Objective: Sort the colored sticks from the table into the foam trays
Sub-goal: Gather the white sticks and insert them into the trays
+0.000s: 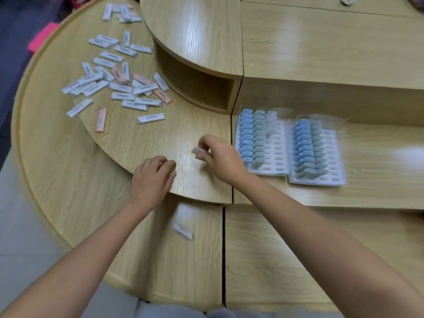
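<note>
My right hand (219,158) pinches a small pale stick (197,150) above the raised wooden shelf, just left of the foam trays. My left hand (153,177) hovers at the shelf's front edge with fingers curled and nothing visible in it. Two white foam trays lie side by side on the right: the left tray (275,157) and the right tray (330,157), each with rows of blue sticks in its left slots. A scattered pile of white and pink sticks (119,86) lies on the shelf at the upper left. One white stick (182,230) lies on the lower table tier.
A curved wooden cubby (195,72) rises behind the shelf, between the pile and the trays. A second small heap of sticks (120,12) sits at the far top left. A pink object (40,40) lies beyond the table's left rim.
</note>
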### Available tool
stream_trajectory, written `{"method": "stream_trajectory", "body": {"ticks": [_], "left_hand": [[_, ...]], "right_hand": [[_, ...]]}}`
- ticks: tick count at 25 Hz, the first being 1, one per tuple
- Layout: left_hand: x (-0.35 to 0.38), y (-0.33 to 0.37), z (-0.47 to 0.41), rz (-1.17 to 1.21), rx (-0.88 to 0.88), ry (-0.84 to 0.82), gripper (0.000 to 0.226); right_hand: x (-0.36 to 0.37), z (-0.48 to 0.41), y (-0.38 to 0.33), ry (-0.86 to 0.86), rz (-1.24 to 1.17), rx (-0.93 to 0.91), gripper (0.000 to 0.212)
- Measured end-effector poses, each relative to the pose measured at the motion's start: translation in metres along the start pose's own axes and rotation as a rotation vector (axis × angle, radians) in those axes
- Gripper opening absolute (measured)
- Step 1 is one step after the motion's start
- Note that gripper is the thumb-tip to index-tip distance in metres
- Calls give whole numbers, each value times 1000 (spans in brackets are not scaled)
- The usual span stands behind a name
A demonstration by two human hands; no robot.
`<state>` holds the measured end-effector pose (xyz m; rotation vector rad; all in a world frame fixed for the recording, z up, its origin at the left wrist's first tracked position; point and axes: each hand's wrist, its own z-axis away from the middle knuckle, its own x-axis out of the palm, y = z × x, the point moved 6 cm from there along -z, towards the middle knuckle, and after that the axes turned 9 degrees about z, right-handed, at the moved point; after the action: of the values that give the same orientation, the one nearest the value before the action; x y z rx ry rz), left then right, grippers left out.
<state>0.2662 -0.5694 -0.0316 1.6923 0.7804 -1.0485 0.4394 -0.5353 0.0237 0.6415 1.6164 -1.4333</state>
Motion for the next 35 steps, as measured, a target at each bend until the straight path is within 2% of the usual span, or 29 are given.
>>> {"method": "stream_trajectory", "body": {"ticks": [3, 7, 12, 15, 17, 25, 28, 32, 35], "left_hand": [[-4, 3, 9, 159, -106, 20, 17], [-18, -5, -9, 224, -230, 77, 21], [-35, -50, -76, 140, -369, 124, 28], [-31, -81, -109, 90, -506, 56, 39], [-26, -94, -117, 67, -532, -3, 40], [-25, -88, -102, 95, -442, 61, 20], [-36, -67, -98, 265, -377, 82, 13], [-70, 22, -113, 532, 19, 188, 19], [-78, 108, -128, 528, 309, 135, 23]], "right_hand": [[-1, 7, 8, 3, -47, 30, 15], [-8, 6, 19, 30, -154, 103, 16], [-10, -2, 10, 55, -180, 100, 15], [-9, -8, 10, 60, -173, 118, 14], [-8, -11, 12, 66, -175, 132, 13], [-17, -10, 10, 120, -223, 130, 12], [-41, 1, 12, 198, -299, 144, 7], [-102, 35, 44, 399, -377, 186, 5], [-130, 64, 80, 532, -414, 279, 26]]}}
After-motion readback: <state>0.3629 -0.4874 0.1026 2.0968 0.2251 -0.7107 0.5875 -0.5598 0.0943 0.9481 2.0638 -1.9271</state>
